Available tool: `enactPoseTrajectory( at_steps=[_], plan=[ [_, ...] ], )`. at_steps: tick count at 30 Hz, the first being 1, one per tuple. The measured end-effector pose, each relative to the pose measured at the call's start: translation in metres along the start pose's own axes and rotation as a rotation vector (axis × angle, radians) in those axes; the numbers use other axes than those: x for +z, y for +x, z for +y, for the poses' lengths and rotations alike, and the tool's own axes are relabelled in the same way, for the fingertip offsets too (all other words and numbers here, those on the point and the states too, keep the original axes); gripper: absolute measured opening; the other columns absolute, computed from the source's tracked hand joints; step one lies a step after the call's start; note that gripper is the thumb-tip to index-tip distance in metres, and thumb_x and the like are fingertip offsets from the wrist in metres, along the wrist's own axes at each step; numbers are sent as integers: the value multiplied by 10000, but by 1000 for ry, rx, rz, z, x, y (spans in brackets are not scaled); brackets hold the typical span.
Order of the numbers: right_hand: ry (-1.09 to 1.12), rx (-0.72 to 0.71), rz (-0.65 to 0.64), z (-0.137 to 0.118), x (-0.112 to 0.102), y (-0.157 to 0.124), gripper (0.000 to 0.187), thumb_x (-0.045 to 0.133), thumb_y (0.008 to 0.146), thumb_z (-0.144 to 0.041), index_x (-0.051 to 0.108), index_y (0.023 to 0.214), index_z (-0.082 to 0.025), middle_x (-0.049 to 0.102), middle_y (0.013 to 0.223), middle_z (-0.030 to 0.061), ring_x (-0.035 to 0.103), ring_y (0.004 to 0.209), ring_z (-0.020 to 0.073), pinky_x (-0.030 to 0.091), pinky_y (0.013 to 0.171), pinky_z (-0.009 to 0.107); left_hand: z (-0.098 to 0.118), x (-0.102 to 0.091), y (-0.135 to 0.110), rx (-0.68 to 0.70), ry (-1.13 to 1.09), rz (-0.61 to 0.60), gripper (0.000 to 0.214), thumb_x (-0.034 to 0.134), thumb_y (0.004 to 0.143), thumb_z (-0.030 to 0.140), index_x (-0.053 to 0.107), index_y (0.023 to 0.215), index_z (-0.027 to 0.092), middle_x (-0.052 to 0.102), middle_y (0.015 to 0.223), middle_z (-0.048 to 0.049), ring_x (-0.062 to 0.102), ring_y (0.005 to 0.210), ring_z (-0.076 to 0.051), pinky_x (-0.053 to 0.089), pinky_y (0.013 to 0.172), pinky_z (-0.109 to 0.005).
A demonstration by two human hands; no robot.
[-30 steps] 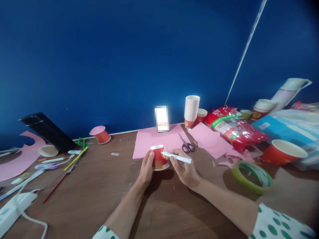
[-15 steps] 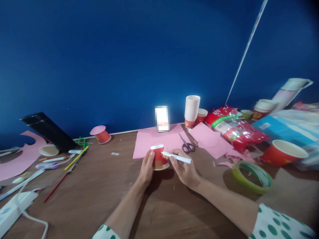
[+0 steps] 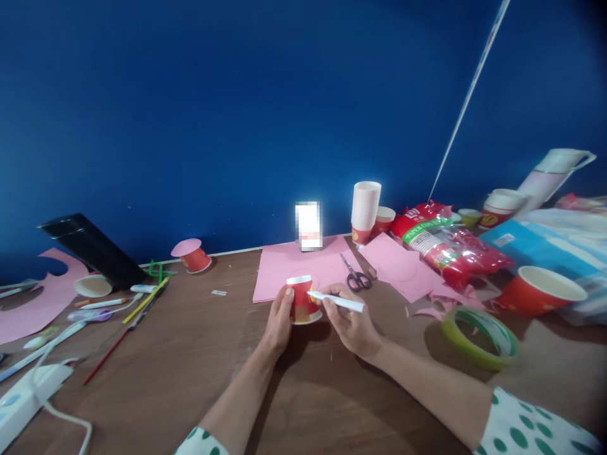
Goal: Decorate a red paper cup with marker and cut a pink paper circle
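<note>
A red paper cup (image 3: 300, 304) stands upside down in front of me, its rim low and its narrow base on top. My left hand (image 3: 279, 319) is closed around the cup's left side, thumb along the wall. In my right hand (image 3: 351, 325) is a white marker (image 3: 339, 301), pinched like a pen, its tip at the right part of the cup's wall. Whether the tip touches is hard to make out. Behind the cup lie sheets of pink paper (image 3: 275, 272), with black-handled scissors (image 3: 356, 278) on their right edge.
Green-yellow tape (image 3: 502, 360) lies at right, near an open red cup (image 3: 526, 294) and a bag of paper cups (image 3: 441, 243). A cup stack (image 3: 365, 208) stands by the blue wall. Leftward are a pink-topped cup (image 3: 194, 258), pens, a black bottle (image 3: 95, 249) and a power strip (image 3: 33, 398).
Almost nothing differs. The marker's tip has shifted very slightly against the cup's side; my left hand and the cup keep their place.
</note>
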State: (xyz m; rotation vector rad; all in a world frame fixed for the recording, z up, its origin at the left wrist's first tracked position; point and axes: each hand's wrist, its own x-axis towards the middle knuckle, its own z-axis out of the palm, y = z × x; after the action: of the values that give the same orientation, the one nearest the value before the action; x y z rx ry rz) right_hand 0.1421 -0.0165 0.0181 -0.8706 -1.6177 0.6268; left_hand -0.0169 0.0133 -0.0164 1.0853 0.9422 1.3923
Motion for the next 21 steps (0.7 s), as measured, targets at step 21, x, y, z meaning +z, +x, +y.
enactPoseTrajectory(
  at_steps=[21],
  plan=[
    [-74, 8, -10, -2, -1, -1, 119, 476, 899, -239, 573, 893, -171, 617, 768, 33, 599, 684, 144, 489, 628, 234, 1, 1, 0, -10, 4, 16, 473, 554, 788, 530, 644, 1020, 128, 698, 939, -91, 633, 864, -227, 472, 820, -339]
  ],
)
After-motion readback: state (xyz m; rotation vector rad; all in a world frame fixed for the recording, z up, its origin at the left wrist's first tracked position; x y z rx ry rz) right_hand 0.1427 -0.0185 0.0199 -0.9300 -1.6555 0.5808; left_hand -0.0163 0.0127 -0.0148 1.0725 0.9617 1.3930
